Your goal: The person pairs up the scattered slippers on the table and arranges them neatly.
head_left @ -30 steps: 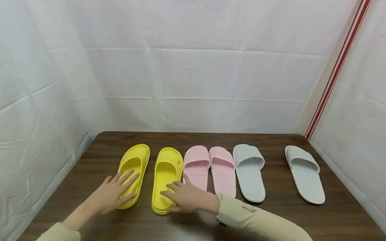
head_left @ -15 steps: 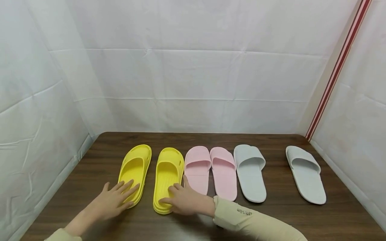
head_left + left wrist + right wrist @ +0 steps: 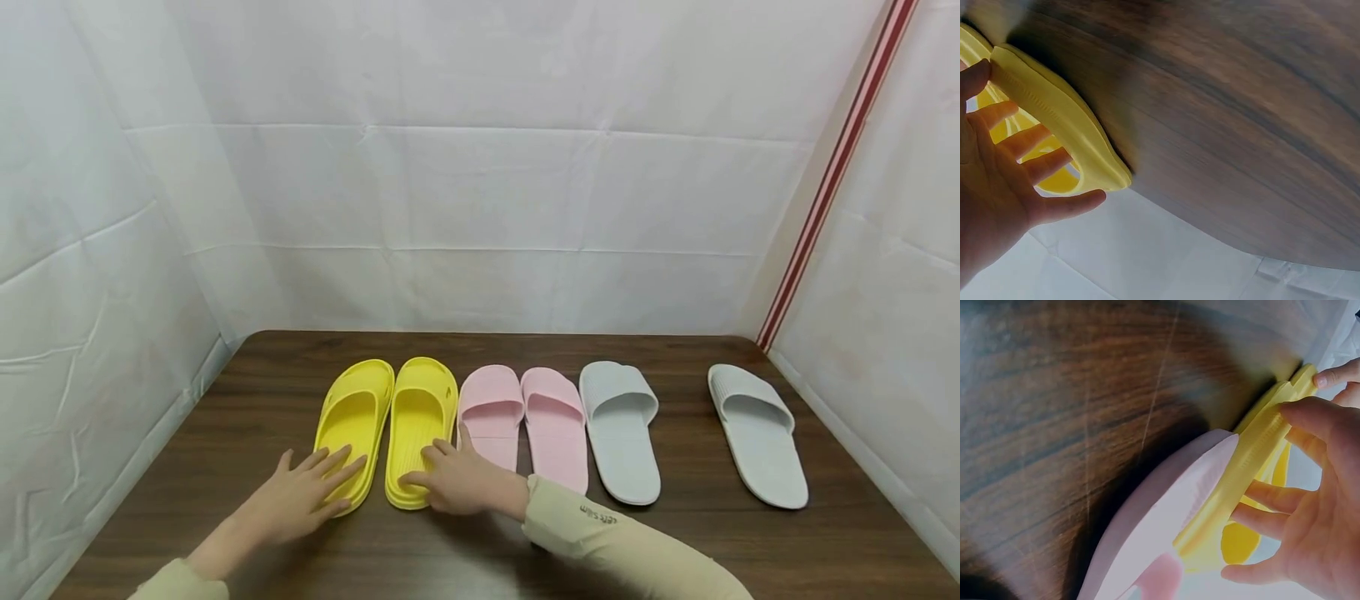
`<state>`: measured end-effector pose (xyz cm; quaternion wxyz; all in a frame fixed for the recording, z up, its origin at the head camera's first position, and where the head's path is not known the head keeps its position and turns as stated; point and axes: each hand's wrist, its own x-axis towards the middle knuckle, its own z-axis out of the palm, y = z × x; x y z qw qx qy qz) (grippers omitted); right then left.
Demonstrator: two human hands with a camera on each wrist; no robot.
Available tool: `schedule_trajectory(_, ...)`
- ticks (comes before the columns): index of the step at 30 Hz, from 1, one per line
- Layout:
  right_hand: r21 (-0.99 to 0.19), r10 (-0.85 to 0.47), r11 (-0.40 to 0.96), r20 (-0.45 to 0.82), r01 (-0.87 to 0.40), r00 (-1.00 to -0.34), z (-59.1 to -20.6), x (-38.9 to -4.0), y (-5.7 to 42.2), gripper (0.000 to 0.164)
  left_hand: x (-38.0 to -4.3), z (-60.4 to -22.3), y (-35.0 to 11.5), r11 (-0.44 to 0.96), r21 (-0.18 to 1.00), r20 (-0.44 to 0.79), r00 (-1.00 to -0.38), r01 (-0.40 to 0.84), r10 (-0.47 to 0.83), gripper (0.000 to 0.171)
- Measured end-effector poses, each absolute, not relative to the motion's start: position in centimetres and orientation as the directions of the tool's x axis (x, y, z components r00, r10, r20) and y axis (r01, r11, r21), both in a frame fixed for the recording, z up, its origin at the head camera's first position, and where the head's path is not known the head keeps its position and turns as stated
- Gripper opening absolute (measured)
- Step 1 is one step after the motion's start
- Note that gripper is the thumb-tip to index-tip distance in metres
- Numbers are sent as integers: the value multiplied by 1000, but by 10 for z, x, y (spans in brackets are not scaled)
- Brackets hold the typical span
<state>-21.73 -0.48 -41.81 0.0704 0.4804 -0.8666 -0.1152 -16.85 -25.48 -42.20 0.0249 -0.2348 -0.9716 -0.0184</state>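
Note:
Two yellow slippers lie side by side on the wooden table, their toe ends almost touching. My left hand [image 3: 296,498] touches the heel part of the left yellow slipper [image 3: 351,417], its fingers spread over the sole. At the other heel my right hand [image 3: 463,479] grips the edge of the right yellow slipper [image 3: 416,412]. In the right wrist view, its thumb is at the heel's outer side and some fingers reach inside. Beside that slipper is a pink slipper [image 3: 491,392], partly hidden by my right hand.
A second pink slipper [image 3: 555,433] adjoins the first. A pale grey slipper [image 3: 626,458] lies right of it, and another pale grey slipper [image 3: 765,458] sits apart near the right side. White cloth [image 3: 480,192] surrounds the brown table [image 3: 682,550].
The left yellow slipper has slid right toward its mate, my left hand moving along with it. The right yellow slipper has shifted slightly forward. Pink and grey slippers stay in place.

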Motion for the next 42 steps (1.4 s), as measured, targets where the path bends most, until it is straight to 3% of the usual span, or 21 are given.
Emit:
schedule_trajectory(18,138,-858,510,10,-849,-514,-420,-233,33,40,-183,-403,-236,879,9,6,-880,476,476,48)
schedule_trajectory(29,18,-817,574,80,-819,-571,-409,-239,89,41,-201,-382,-217,853,-31,122,-845,522,521,44)
schedule_trajectory(34,17,-811,570,176,-822,-558,-407,-243,119,40,-208,-376,-200,825,-54,145,-813,563,565,45)
schedule_trajectory(37,12,-782,600,220,-800,-583,-406,-245,141,40,-213,-375,-183,801,-55,138,-790,596,598,45)
schedule_trajectory(42,-11,-697,698,222,-716,-682,-408,-244,186,40,-222,-372,-143,728,-49,160,-714,684,682,45)
